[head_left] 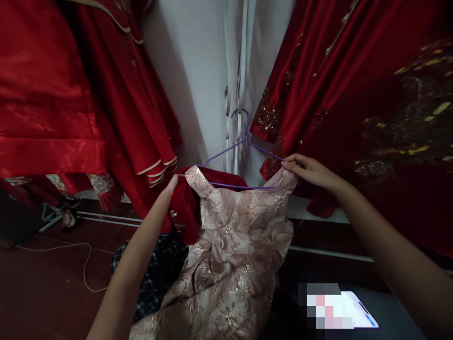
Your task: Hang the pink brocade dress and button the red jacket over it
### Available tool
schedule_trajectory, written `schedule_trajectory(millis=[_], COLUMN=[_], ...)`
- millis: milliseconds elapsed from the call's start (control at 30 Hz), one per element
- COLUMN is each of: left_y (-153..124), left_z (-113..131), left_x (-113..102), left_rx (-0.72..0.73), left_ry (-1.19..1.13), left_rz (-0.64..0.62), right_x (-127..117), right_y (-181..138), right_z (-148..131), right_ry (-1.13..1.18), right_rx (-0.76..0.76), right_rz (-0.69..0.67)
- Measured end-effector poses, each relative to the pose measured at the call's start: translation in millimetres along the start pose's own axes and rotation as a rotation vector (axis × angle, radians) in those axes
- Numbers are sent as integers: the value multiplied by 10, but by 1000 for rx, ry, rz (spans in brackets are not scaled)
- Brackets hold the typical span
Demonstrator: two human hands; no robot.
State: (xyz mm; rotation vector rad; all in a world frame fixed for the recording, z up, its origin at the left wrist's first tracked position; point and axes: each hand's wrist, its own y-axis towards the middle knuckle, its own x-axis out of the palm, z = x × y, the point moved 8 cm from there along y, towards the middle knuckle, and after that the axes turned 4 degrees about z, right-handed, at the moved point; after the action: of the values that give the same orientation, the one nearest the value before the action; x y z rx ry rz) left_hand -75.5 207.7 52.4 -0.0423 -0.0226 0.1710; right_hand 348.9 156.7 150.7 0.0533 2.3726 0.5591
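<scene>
A pale pink dress (244, 222) with a shiny gold floral pattern hangs on a thin purple hanger (226, 150). The hanger's hook is up against white vertical strips (228, 127) on the wall. At the dress's left shoulder, my left hand (174, 182) is closed on the strap's outer edge, its fingers partly hidden. My right hand (306, 169) pinches the right strap by the hanger's end, thumb and fingers together. Dark red cloth (187, 208) shows behind the left strap, beside my left hand. Toward the bottom left the skirt spreads out and leaves the view.
Red garments (141, 118) hang on the left, and red ones with gold embroidery (406, 108) on the right. Dark plaid cloth (163, 264) lies behind the skirt. A lit phone (359, 311), partly blurred out, is at lower right. A thin cable (85, 269) crosses the reddish floor.
</scene>
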Motion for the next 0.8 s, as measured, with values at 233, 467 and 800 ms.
schedule_trajectory(millis=[233, 467, 800], left_y=[-400, -174, -178], left_z=[-638, 490, 348], left_x=[7, 258, 112], left_rx=[-151, 410, 460], left_ry=[539, 297, 427], left_rz=[-438, -305, -154], right_x=[-58, -136, -298], right_y=[-16, -80, -793], right_z=[26, 68, 833], right_ry=[44, 141, 519], right_rx=[-93, -94, 378], right_rz=[181, 291, 610])
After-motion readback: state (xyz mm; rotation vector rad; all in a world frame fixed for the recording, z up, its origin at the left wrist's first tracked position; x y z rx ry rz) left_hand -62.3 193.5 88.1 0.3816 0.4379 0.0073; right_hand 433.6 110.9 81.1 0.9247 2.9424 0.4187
